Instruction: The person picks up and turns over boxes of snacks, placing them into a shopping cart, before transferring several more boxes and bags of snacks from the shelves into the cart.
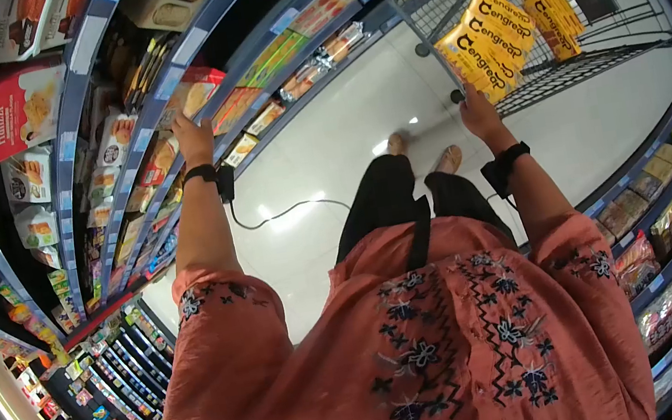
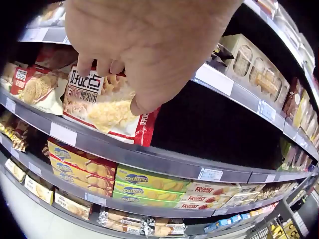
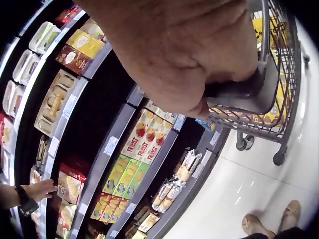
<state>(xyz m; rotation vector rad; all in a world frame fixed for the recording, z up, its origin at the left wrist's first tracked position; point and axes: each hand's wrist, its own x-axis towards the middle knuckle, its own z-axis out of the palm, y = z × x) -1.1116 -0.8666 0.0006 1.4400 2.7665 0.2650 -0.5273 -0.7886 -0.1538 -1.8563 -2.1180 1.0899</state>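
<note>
My left hand (image 1: 193, 140) reaches into the biscuit shelf on the left. In the left wrist view its fingers and thumb grip a red and white biscuit packet (image 2: 102, 112), which stands upright at the shelf's front edge. The fingers lie at the packet's top and the thumb by its right side. My right hand (image 3: 184, 55) holds the black handle (image 3: 244, 92) of a shopping cart (image 1: 543, 83), with the fingers partly hidden behind the hand. Inside the cart lie large yellow printed bags (image 1: 489, 44).
Boxed biscuits (image 2: 144, 186) fill the shelf below the packet, and another biscuit packet (image 2: 40, 92) stands to its left. A box with clear windows (image 2: 256, 64) sits on the shelf above. More stocked shelves (image 1: 657, 205) line the right side. A cable (image 1: 292, 209) hangs from the left wrist.
</note>
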